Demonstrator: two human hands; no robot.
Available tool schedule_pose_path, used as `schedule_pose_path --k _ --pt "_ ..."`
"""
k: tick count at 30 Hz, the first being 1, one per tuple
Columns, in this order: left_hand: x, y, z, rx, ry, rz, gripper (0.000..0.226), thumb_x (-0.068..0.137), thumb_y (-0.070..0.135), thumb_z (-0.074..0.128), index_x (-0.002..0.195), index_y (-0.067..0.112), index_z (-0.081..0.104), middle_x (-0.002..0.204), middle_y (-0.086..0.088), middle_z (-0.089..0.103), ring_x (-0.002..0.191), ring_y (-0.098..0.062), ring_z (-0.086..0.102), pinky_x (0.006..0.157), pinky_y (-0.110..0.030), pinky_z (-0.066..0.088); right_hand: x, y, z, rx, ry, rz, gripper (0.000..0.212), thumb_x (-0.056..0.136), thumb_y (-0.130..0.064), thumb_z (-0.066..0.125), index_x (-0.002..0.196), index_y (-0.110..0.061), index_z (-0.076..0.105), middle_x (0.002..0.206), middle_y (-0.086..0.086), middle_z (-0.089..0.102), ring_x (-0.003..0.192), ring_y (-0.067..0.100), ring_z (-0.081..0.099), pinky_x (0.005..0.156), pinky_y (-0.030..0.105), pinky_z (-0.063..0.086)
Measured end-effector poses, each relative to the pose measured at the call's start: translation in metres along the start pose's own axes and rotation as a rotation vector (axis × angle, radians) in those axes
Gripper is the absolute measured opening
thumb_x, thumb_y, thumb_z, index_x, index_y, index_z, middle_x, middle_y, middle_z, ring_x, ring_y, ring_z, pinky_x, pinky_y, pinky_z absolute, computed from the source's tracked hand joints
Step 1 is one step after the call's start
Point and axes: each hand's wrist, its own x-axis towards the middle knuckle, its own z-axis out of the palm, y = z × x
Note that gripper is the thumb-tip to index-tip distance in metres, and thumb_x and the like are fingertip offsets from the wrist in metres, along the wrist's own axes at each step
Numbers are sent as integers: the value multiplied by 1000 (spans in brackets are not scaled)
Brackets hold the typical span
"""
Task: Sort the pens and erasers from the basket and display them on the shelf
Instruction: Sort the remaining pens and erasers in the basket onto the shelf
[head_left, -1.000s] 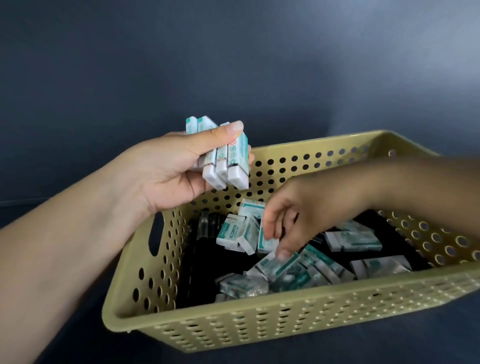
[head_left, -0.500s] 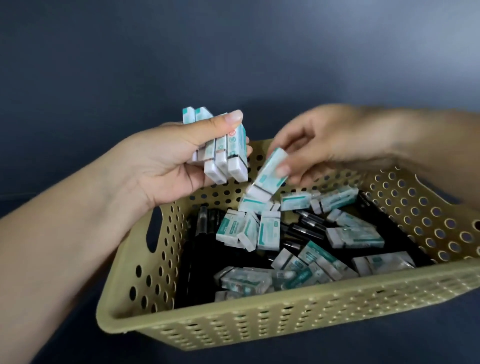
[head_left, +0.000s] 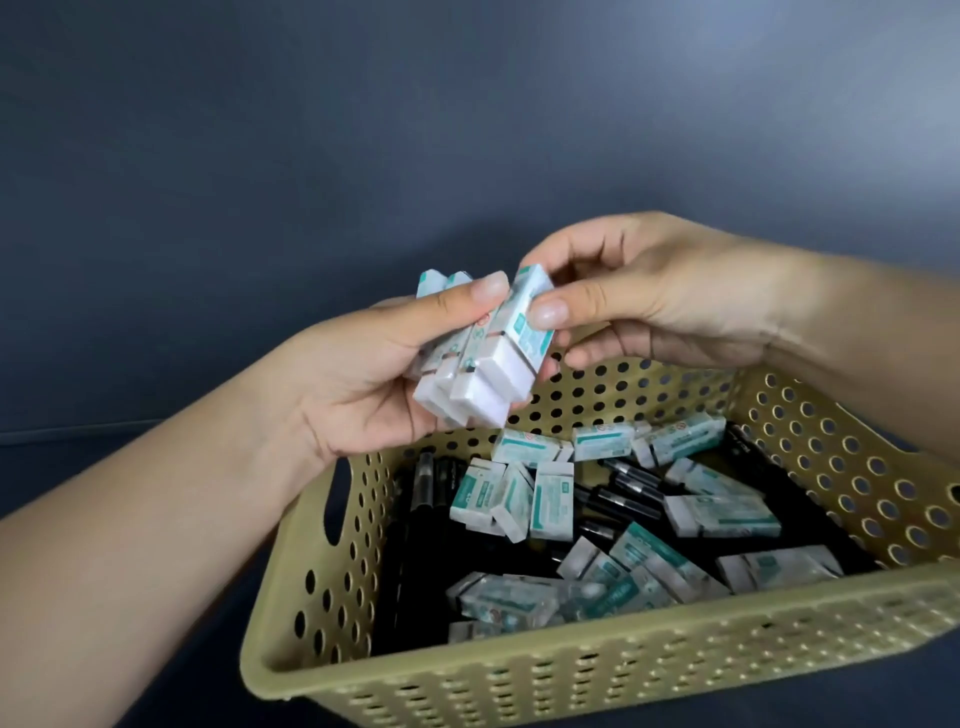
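My left hand (head_left: 358, 379) holds a bundle of several white erasers with teal sleeves (head_left: 467, 374) above the basket's far left corner. My right hand (head_left: 649, 296) pinches one more eraser (head_left: 524, 322) between thumb and fingers and holds it against the right side of that bundle. Below them the olive perforated basket (head_left: 571, 670) holds several loose erasers (head_left: 550, 499) lying over black pens (head_left: 628, 499). More pens lie along the basket's left side (head_left: 421, 519).
The basket sits on a dark blue-grey surface (head_left: 156, 691), with a dark wall behind it (head_left: 363, 156). A handle slot (head_left: 337, 509) is cut in the basket's left wall. No shelf is in view.
My right hand picked an eraser out of the basket, lifted it up and left, and now holds it against the bundle in my left hand. The view has tilted a little.
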Motion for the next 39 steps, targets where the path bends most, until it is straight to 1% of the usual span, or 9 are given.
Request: schedule_pose_path --k 7,11,14,17,25,30,32,35,39 --pt "-2 -2 -6 69 -162 -9 48 27 29 92 69 13 76 65 -4 69 58 -12 67 50 -22 53 4 7 -3 -137 -45 -54 35 55 -15 70 85 -25 55 76 -14 60 65 2 59 61 18 50" --pt "-1 0 -1 -7 4 31 39 33 23 87 68 11 73 61 -4 67 50 -12 64 44 -20 50 6 4 -7 -322 63 -163 65 45 -31 81 103 -40 52 104 -15 54 88 1 58 83 23 48" --pt "3 2 3 -63 248 71 30 50 23 68 76 8 63 57 -3 65 47 -11 62 43 -19 51 5 3 -2 -453 59 -263 100 41 -44 80 122 -52 21 126 -24 40 119 -9 42 97 17 39" --pt "4 2 11 -13 248 72 32 52 25 65 81 11 62 64 -2 66 54 -11 63 53 -21 52 4 9 14 -601 2 -238 128 39 -44 87 119 -56 -12 135 -18 24 130 -10 23 104 5 22" --pt "6 2 36 -6 145 -19 14 57 29 63 60 16 65 60 -1 67 46 -12 62 40 -20 50 4 15 13 -607 103 -369 116 52 -15 87 125 -47 3 101 -7 55 94 2 58 83 8 43" --pt "6 2 34 -4 133 -85 26 46 37 68 67 20 70 73 -1 70 69 -19 65 70 -48 56 3 12 11 -662 119 -406 110 57 -15 82 131 -39 4 95 2 60 90 9 60 83 17 48" --pt "6 2 35 -25 134 -66 28 49 33 67 73 18 68 74 -2 71 67 -17 67 69 -42 57 3 11 12 -673 138 -411 109 57 -13 83 131 -36 6 95 4 60 90 9 58 82 16 48" --pt "3 2 36 -18 139 -21 24 55 27 65 75 15 64 65 -1 68 51 -12 64 44 -21 53 4 12 12 -666 87 -395 115 57 -11 85 133 -31 1 101 3 54 95 6 54 81 8 43" --pt "2 1 33 29 181 20 22 51 25 66 71 17 65 66 0 69 53 -10 65 45 -17 49 6 16 13 -669 90 -340 129 55 -23 83 141 -23 -12 103 0 47 96 3 51 84 7 40"
